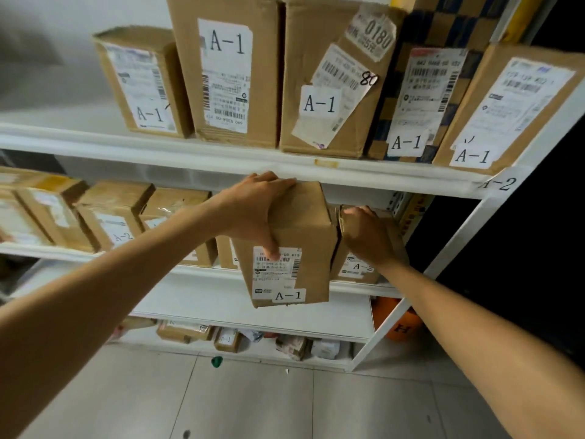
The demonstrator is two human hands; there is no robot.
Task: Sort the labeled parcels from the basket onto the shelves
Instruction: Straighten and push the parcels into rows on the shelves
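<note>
My left hand [253,210] grips a brown cardboard parcel labelled A-1 [297,248] from its top left, thumb on its front label, and holds it in front of the middle shelf. My right hand [367,232] rests with curled fingers on a smaller A-2 parcel [357,270] that stands on the middle shelf just right of the held box. The top shelf [190,150] carries several upright boxes labelled A-1 [228,71]. The basket is not in view.
The white metal rack has an A-2 tag [500,184] on its right post. Several A-2 boxes [110,217] fill the middle shelf's left side. Small parcels [226,340] lie on the lowest shelf. An orange object [399,318] sits behind the rack. Grey floor tiles lie below.
</note>
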